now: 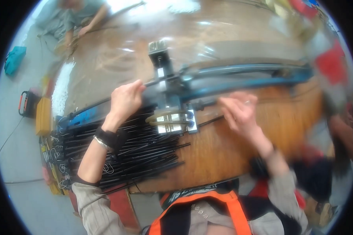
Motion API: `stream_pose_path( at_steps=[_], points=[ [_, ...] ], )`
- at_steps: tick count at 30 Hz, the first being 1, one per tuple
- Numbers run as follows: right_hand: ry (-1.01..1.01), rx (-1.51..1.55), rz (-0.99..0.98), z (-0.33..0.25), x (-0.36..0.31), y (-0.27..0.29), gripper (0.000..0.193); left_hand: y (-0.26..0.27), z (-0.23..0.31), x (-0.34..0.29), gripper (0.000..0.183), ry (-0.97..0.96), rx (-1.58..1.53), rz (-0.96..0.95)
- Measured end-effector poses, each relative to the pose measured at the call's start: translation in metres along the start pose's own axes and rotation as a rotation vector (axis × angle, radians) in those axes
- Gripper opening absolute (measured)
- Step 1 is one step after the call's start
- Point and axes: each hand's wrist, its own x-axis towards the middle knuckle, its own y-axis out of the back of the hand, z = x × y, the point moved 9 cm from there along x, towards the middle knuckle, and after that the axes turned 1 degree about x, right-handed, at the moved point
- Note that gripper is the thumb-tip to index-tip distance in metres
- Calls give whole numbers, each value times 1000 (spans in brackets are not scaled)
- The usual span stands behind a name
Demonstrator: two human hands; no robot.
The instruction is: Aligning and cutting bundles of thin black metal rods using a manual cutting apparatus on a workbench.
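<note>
Stretching across the view, a wooden desk [215,156] shows bare brown grain on its near right side and a glossy, reflective surface farther off. Grey floor [23,145] lies to the left, with a teal bag [15,60] and a yellow box [43,116]; another person [76,21] bends at the far left corner. Many thin black rods [153,160] lie heaped on the near left of the desk, beside a metal fixture [172,117] with looped hoses at the middle, and a blue rail [243,84] runs rightward from it. The fingers of the left hand [125,101] are closed around a slim dark rod [150,83] just left of the fixture. To its right, the right hand [240,111] is blurred, fingers partly curled above the desk; whether they grasp anything, I cannot tell.
</note>
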Motion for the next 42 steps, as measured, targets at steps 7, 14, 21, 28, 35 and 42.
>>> stream_pose_path(
  at_steps=[7,14,21,28,35,42],
  points=[
    [-58,195,-56,1,5,-29,25,0,2,-3,16,-21,-40,33],
    [-68,265,-266,27,14,-45,20,5,5,-3,11,-187,72,219],
    [38,-120,-442,30,-61,-45,15,40,-42,-24,14,-370,437,318],
    [18,-64,-11,11,-81,17,11,9,161,-163,14,-255,41,84],
    [-22,121,180,-23,-34,45,17,34,212,-91,27,-175,-13,342],
    [-287,50,280,103,-70,34,19,144,113,-89,26,-207,212,378]
  ],
)
